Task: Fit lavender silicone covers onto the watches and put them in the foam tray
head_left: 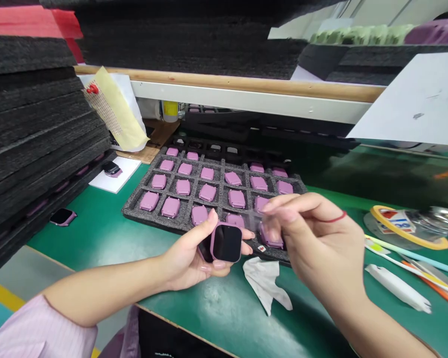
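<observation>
My left hand (pixel 194 258) is closed around a pink watch case (pixel 227 242) with a dark screen facing up, held just in front of a black foam tray (pixel 134 211). My right hand (pixel 313 238) hovers to the right of the case, thumb and fingers pinched on a small clear film (pixel 254 219) that is blurred. The tray holds several pink watch cases (pixel 207 192) in its pockets. A crumpled white wipe (pixel 263 281) lies on the green mat (pixel 97 233) below my hands.
Stacks of black foam trays (pixel 33 129) rise at the left. Two more watch cases (pixel 62 217) (pixel 112 169) lie at the left, one on a white card. A tape roll (pixel 410 226), pens and a white tube (pixel 397 288) sit at the right. A paper sheet (pixel 421 99) hangs above.
</observation>
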### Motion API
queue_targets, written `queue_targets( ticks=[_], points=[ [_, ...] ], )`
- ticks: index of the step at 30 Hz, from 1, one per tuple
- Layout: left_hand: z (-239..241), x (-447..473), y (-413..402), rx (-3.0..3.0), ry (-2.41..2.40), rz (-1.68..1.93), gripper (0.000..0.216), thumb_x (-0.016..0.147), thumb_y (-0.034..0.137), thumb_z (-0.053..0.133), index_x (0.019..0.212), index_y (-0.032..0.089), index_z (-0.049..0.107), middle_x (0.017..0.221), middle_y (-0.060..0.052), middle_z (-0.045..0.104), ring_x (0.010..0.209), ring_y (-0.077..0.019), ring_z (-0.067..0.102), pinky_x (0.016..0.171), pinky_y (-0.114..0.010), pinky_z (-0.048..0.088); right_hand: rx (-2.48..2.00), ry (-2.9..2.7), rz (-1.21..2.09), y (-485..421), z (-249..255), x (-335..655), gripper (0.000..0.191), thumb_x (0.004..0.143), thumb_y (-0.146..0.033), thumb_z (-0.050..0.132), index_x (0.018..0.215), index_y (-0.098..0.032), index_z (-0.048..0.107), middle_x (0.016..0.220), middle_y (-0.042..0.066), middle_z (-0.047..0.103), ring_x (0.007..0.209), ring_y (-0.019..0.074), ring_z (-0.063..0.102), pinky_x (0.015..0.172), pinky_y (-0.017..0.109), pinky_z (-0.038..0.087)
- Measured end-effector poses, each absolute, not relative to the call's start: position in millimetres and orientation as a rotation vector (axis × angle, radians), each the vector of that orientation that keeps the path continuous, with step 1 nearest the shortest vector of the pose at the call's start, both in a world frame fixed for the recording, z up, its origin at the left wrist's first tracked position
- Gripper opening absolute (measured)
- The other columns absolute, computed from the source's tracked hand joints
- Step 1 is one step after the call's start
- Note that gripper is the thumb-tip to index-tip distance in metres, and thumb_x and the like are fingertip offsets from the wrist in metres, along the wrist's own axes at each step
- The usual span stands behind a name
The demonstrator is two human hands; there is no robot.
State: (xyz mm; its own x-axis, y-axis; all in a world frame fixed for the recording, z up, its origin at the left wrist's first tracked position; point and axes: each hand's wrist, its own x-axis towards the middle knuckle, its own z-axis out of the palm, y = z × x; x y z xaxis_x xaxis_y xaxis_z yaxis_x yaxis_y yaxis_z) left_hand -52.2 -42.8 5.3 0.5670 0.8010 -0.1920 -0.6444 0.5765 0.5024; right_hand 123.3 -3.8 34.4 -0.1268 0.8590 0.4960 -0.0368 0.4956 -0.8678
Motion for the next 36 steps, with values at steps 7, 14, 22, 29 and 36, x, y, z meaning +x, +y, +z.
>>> queue_targets(
  ticks=[7,14,22,29,36],
  points=[
    [6.5,-53.3,-42.4,0.387,0.404,0.858,0.048,0.081,0.055,0.077,0.096,0.01,0.079,0.08,-0.008,0.07,0.044,-0.0019,0.043,0.039,-0.017,0.019,-0.789,-1.334,1.13,0.7,30.5,126.9,0.014,0.085,-0.029,0.081,0.096,-0.025,0.073,0.111,0.002,0.078,0.111,0.0189,0.074,0.101,0.03,0.06],
    [5.4,-54.2,-42.0,0.38,0.402,0.857,0.051,0.077,0.057,0.079,0.097,0.01,0.08,0.082,-0.009,0.072,0.045,-0.0025,0.045,0.039,-0.017,0.021,-0.826,-1.428,0.942,5.6,28.7,133.5,0.003,0.085,-0.025,0.079,0.087,-0.026,0.077,0.092,0.001,0.08,0.088,0.0193,0.079,0.088,0.034,0.067],
    [6.1,-53.9,-43.3,0.393,0.406,0.851,0.05,0.078,0.058,0.078,0.092,0.01,0.077,0.075,-0.006,0.067,0.044,-0.0025,0.043,0.04,-0.016,0.022,-0.609,-1.922,0.251,-6.9,33.9,144.2,0.03,0.083,-0.01,0.078,0.103,-0.032,0.078,0.094,0.0,0.08,0.088,0.0208,0.077,0.082,0.035,0.065],
    [5.0,-54.8,-43.8,0.391,0.42,0.838,0.046,0.082,0.056,0.075,0.08,0.01,0.068,0.064,-0.001,0.057,0.046,-0.0036,0.043,0.039,-0.014,0.022,-0.583,-2.21,0.423,-37.4,27.9,148.3,0.042,0.103,-0.017,0.043,0.131,-0.037,0.068,0.112,0.001,0.079,0.105,0.0234,0.075,0.094,0.038,0.064],
    [3.9,-53.6,-43.8,0.399,0.477,0.842,0.053,0.075,0.063,0.077,0.079,0.011,0.065,0.061,0.002,0.052,0.044,-0.0026,0.041,0.038,-0.014,0.02,-0.479,-2.336,0.232,-32.4,33.0,142.4,0.043,0.091,-0.012,0.066,0.131,-0.03,0.067,0.108,0.002,0.079,0.101,0.0246,0.075,0.09,0.04,0.063]
  ],
)
